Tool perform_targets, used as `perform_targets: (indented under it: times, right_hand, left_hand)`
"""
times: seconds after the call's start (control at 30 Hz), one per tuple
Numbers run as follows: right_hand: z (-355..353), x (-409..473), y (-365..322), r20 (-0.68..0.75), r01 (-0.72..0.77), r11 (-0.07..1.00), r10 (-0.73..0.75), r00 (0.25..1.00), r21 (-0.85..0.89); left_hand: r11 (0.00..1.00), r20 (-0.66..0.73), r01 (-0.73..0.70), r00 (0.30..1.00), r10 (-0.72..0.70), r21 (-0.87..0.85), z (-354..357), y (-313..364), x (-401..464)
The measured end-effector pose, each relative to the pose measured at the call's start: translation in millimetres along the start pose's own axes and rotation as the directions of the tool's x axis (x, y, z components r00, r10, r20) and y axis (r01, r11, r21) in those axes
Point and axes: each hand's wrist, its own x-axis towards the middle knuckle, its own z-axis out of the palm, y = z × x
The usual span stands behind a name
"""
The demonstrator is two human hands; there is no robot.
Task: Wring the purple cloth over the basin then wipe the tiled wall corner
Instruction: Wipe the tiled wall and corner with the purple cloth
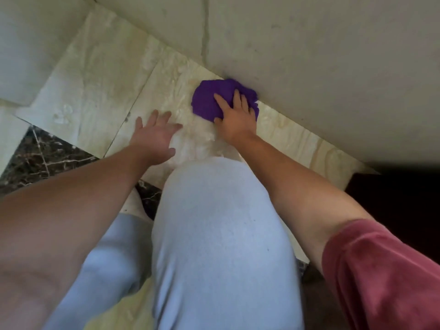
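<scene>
The purple cloth [209, 101] lies bunched on the pale floor tile [100, 75], pushed against the foot of the cream tiled wall [309, 58]. My right hand [234, 117] presses flat on top of it, fingers spread over the fabric toward the wall. To its left, my left hand [154, 134] rests open on the wet-looking tile, fingers apart and holding nothing. No basin is in view.
My bent knee in light blue trousers [221, 234] fills the lower middle. A second wall [31, 39] meets the floor at the upper left. Dark marble flooring [40, 153] lies at the left, and a dark opening [400, 203] at the right.
</scene>
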Motion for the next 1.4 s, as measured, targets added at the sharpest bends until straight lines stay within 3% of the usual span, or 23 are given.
perform_targets:
  times: [0.13,0.33,0.43,0.57,0.7,0.87,0.93,1.07,1.17,1.4]
  right_hand:
    - [13,-47,67,-0.071,-0.18,0.982,0.184,0.98,0.055]
    - [14,-109,178,-0.075,-0.486,0.862,0.499,0.863,0.142]
    - [15,-110,189,-0.099,-0.508,0.845,0.527,0.844,0.169]
    - [31,-92,150,-0.153,-0.559,0.802,0.592,0.791,0.213]
    - [36,-59,83,-0.203,-0.389,0.905,0.419,0.885,0.174]
    - [34,-11,-13,-0.223,-0.224,0.962,0.255,0.941,0.154]
    - [33,10,-47,-0.196,-0.096,0.991,0.113,0.974,0.093]
    - [25,52,-98,-0.159,-0.012,1.0,0.013,0.987,0.002]
    - [18,75,-132,-0.102,0.092,0.992,-0.1,0.99,-0.088]
    - [20,95,-174,-0.086,0.038,0.994,-0.047,0.995,-0.105]
  left_hand:
    - [0.994,-0.028,0.085,0.996,-0.087,-0.073,-15,-14,9]
    - [0.985,0.047,0.16,0.986,-0.157,-0.062,-3,-36,17]
    - [0.98,0.047,0.167,0.986,-0.163,-0.107,9,-34,13]
    - [0.963,-0.021,0.167,0.984,-0.175,-0.211,19,-31,10]
    - [0.974,-0.013,0.132,0.991,-0.137,-0.185,16,-41,10]
    - [0.991,0.008,0.071,0.997,-0.071,-0.115,-8,-67,11]
    - [0.98,0.003,0.14,0.99,-0.141,-0.14,-12,-90,4]
    - [0.94,-0.003,0.294,0.954,-0.299,-0.176,-3,-139,-18]
    - [0.866,0.035,0.401,0.912,-0.41,-0.299,9,-172,-40]
    - [0.751,0.159,0.464,0.881,-0.445,-0.47,37,-191,-65]
